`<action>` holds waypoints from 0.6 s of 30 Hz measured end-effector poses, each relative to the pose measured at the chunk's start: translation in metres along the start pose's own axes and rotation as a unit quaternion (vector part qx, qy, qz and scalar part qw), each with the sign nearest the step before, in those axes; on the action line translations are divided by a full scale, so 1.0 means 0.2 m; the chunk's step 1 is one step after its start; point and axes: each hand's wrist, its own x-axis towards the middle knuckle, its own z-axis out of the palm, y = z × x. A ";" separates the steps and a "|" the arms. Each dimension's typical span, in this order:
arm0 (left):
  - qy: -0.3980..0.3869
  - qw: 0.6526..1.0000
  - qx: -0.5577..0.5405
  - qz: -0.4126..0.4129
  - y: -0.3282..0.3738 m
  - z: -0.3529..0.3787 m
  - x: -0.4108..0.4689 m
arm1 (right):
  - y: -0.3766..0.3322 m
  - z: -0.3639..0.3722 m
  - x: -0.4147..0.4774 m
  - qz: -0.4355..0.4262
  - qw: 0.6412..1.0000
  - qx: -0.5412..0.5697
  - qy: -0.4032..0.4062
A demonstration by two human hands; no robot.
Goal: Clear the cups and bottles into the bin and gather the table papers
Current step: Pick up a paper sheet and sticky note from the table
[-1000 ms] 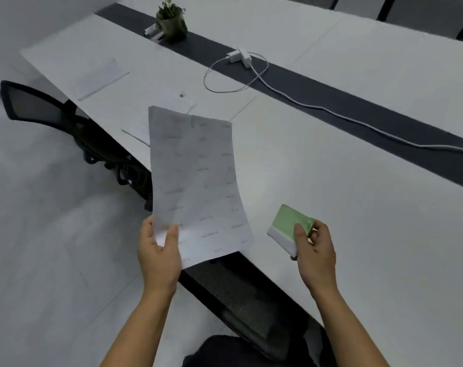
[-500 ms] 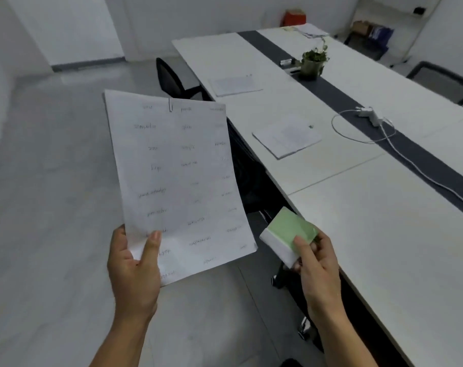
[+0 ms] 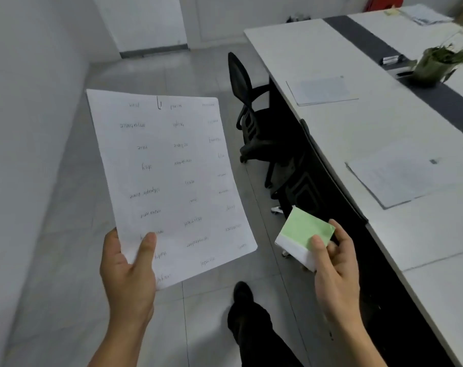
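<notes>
In your left hand [image 3: 128, 268], thumb pressed over the near bottom corner and fingers curled behind, you hold a clipped sheaf of papers [image 3: 169, 181] upright over the floor, a paper clip [image 3: 159, 102] at its top edge. Just right of it, your right hand [image 3: 333, 263] is closed on a green-topped note pad [image 3: 303, 235], thumb on its top face and fingers underneath, also off the table. So the gathering looks partly done: two paper items are in hand, but none are stacked anywhere that shows. Beyond your right hand and further to the right, a sheet [image 3: 400, 178] lies flat on the white table [image 3: 357, 133], and past that a second sheet [image 3: 321, 90] lies near the table edge; both remain to be collected. Further off, more papers [image 3: 423, 14] rest at the far end, beyond the potted plant [image 3: 434, 62]. No cups, bottles or bin show here, so you cannot judge that part from this view.
</notes>
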 end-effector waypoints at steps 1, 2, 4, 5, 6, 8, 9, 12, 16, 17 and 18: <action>0.008 1.000 0.005 -0.002 0.00 0.05 0.13 | 0.00 0.10 0.13 0.005 1.000 0.005 -0.007; 0.015 1.000 0.011 -0.005 0.02 0.10 0.26 | -0.02 0.20 0.24 0.009 1.000 0.004 -0.017; 0.030 0.999 0.016 -0.001 0.09 0.17 0.52 | -0.09 0.41 0.47 0.008 0.999 0.000 -0.040; 0.040 0.999 0.016 0.006 0.14 0.21 0.64 | -0.15 0.52 0.59 0.001 0.999 -0.002 -0.053; 0.052 0.998 0.015 0.011 0.18 0.23 0.77 | -0.20 0.63 0.70 -0.006 0.998 -0.003 -0.069; 0.081 0.996 0.014 0.018 0.24 0.26 1.00 | -0.31 0.87 0.90 -0.010 0.994 -0.006 -0.105; 0.093 0.995 0.015 0.022 0.26 0.28 1.11 | -0.36 0.98 0.99 -0.012 0.993 -0.008 -0.119; 0.125 0.992 0.013 0.024 0.25 0.30 1.44 | -0.43 1.34 1.27 -0.021 0.987 -0.020 -0.155; 0.159 0.987 -0.001 0.005 0.13 0.42 1.96 | -0.43 1.81 1.66 -0.032 0.983 -0.042 -0.174; 0.162 0.987 -0.004 0.000 0.11 0.46 2.11 | -0.43 1.94 1.77 -0.031 0.984 -0.047 -0.170; 0.160 0.987 -0.005 -0.005 0.10 0.51 2.27 | -0.44 2.07 1.87 -0.030 0.984 -0.050 -0.168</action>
